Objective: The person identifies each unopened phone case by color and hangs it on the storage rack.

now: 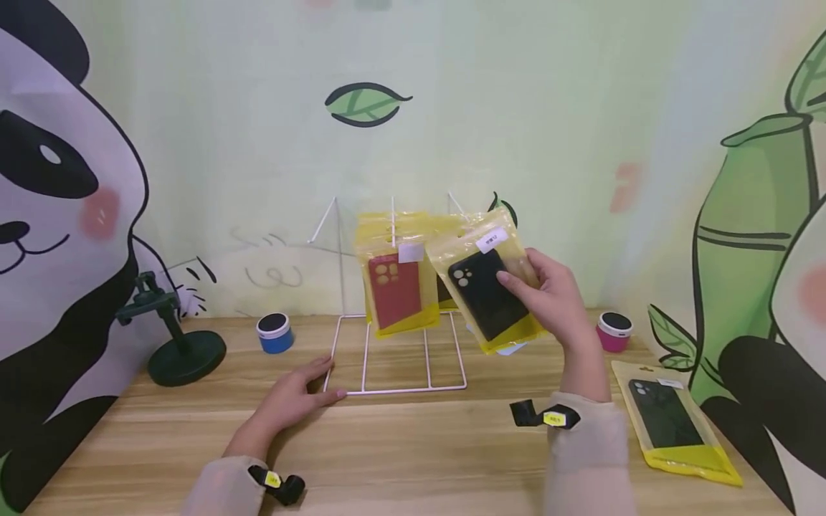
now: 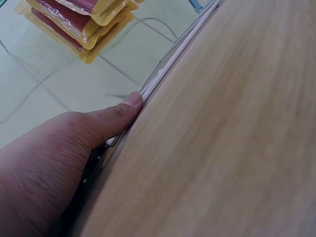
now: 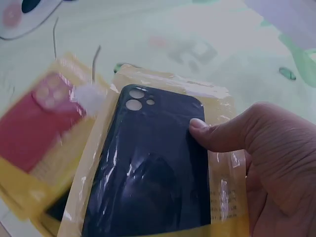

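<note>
My right hand point(image 1: 548, 294) holds a clear and yellow pouch with a black phone case point(image 3: 153, 163) inside, thumb across its front. The pouch is tilted in front of a white wire display rack point(image 1: 406, 390). On the rack's middle prong hang several pouches, the front one showing a red phone case point(image 1: 395, 290). Behind the held pouch, another dark case shows only in part. My left hand point(image 1: 300, 390) rests at the front left corner of the rack's base, its thumb point(image 2: 126, 111) against the white wire and its other fingers along the side.
Another pouched dark phone case point(image 1: 667, 416) lies at the right. A blue round speaker point(image 1: 275, 333) and a pink one point(image 1: 614, 332) stand either side of the rack. A dark green stand point(image 1: 183, 351) is at the far left. A printed backdrop rises behind the table.
</note>
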